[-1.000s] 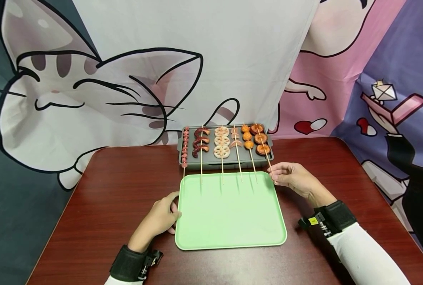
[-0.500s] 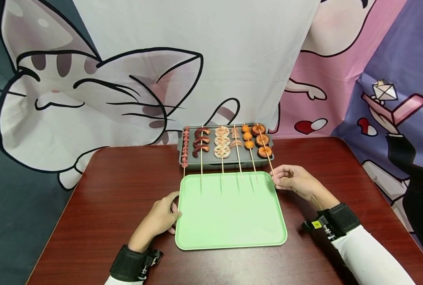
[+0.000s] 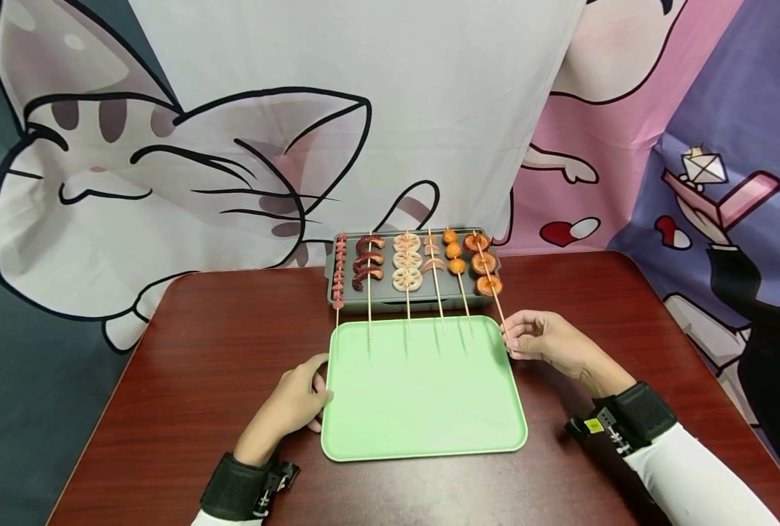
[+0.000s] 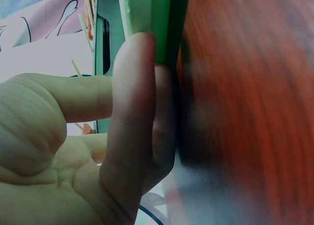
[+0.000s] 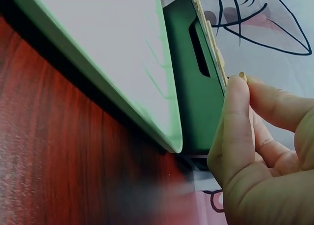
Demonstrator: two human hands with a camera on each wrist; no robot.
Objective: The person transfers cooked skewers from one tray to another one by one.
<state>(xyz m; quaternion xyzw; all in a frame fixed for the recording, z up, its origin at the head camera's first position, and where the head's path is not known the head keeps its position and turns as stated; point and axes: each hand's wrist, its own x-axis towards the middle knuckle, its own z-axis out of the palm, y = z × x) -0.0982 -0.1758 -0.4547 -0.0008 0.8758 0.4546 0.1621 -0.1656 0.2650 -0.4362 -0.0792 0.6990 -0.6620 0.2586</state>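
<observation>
- Lower left of the head view: your left hand (image 3: pixel 296 401) rests against the left rim of the green tray (image 3: pixel 423 446), fingers curled loosely on its edge; the left wrist view shows a finger (image 4: pixel 131 112) pressed flat to the rim. It sits where it sat a second ago, steadying the tray.
- Centre: the tray lies on the dark red table (image 3: pixel 186 351), just in front of the grey grill pan (image 3: pixel 390 296). Five skewers lie untouched across the pan, their bare ends reaching over the tray's far rim.
- Upper centre right: the rightmost skewer (image 3: pixel 488 272), carrying three round orange-brown slices, has slid toward you over the last second; its slices now sit nearer the pan's front edge than before.
- Centre right: your right hand (image 3: pixel 543 340) pinches that skewer's bare end between thumb and fingertips (image 5: pixel 235 117), and has drawn back and down beside the tray's far right corner.
- Reading: the skewer appears to be coming off the pan, and it is not yet over the tray.
</observation>
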